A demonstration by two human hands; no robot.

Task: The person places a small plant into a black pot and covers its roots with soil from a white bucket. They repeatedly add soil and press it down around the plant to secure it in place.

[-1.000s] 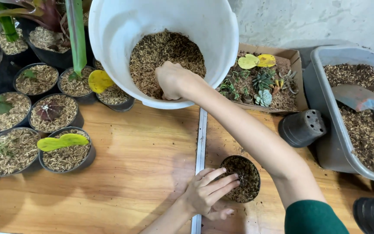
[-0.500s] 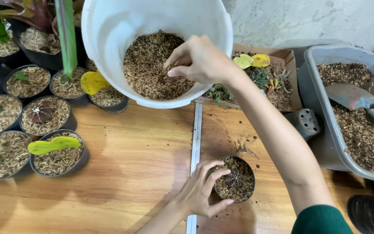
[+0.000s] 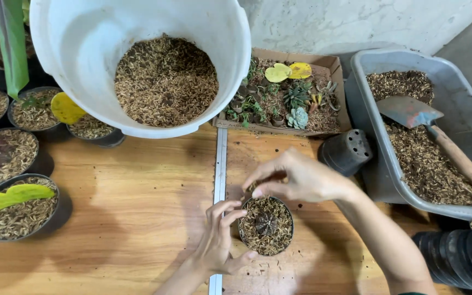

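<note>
A small black pot [image 3: 266, 226] stands on the wooden table [image 3: 137, 191], filled with brown husk mix and a small dark cactus in its middle. My left hand [image 3: 219, 240] cups the pot's left side, thumb under the rim. My right hand [image 3: 296, 177] hovers just over the pot's far rim, fingers bunched downward; whether it holds husk I cannot tell. A large white bucket [image 3: 137, 60] tilted toward me, part full of the same husk, sits beyond.
A cardboard tray of small succulents [image 3: 285, 95] lies behind. A grey tub [image 3: 438, 125] with husk and a trowel is at right, an empty black pot [image 3: 348, 152] on its side beside it. Several filled pots [image 3: 17, 207] line the left. A metal rail [image 3: 219, 164] crosses the table.
My right hand has come out of the white bucket and down to the small pot. The pot now looks full of husk around the cactus. My left hand stays on the pot.
</note>
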